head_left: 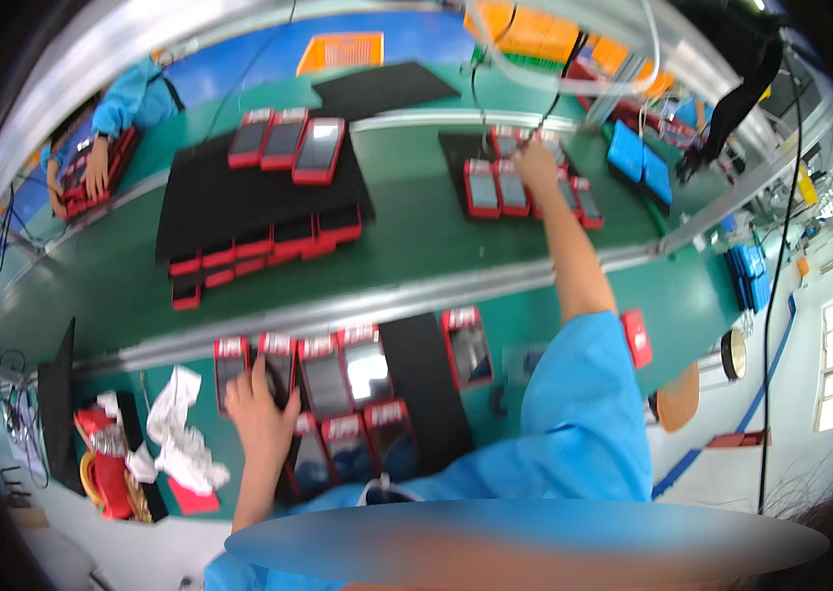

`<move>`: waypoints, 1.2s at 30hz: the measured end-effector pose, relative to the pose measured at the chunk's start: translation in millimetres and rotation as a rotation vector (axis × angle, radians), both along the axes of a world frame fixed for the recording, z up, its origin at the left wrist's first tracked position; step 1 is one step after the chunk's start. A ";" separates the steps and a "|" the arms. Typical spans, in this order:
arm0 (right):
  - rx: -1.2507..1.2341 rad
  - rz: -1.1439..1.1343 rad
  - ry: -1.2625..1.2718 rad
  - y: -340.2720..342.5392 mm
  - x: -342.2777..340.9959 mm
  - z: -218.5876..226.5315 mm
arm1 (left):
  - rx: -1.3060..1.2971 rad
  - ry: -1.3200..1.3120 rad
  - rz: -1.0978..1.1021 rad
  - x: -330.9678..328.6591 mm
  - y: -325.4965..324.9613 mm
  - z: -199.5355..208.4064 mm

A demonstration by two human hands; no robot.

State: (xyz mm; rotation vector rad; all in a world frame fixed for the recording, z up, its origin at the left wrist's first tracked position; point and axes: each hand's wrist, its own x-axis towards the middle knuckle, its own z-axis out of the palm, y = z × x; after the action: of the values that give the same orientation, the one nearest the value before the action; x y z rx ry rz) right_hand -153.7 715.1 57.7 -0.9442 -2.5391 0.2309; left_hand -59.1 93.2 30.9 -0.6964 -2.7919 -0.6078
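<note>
Nearest, the left hand lies palm down, fingers loosely spread, on a red-framed handheld device in the near row on the green table. It presses on the device rather than gripping it; its forearm comes straight up from the lower edge. The device sits among others of its kind, red-framed with dark or glaring screens, laid in two rows on a black mat. Left of that hand lie a crumpled white cloth and a red tool by the table's edge.

Beyond a metal rail runs a green conveyor belt. The right arm, in a blue sleeve, stretches far forward across the rail, elbow nearly straight. The right hand reaches a group of red devices on a dark tray on the belt. Its fingers curl down onto the farthest of them, but whether they have closed on one cannot be told at that distance.

Further left on the belt, a large black tray carries three more devices flat and a row of them standing on edge.

At the far left, another person in blue has both hands on a stack of red devices.
</note>
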 end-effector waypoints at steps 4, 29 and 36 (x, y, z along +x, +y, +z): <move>-0.256 0.491 0.075 -145.6 110.4 28.1 | -0.007 0.050 -0.014 4.3 -11.4 -1.2; -0.105 0.217 0.244 -384.0 192.4 -52.9 | 0.062 0.045 0.037 0.9 -6.1 -13.5; -0.062 0.218 0.259 -383.2 193.0 -58.3 | 0.079 0.026 0.060 2.6 -5.3 -16.1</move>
State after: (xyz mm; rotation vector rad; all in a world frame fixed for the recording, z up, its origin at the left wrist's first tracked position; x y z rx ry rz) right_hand 39.3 332.0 -0.6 -0.6120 -2.4011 0.4674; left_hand -56.5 87.8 14.8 -0.5980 -2.7377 -0.6882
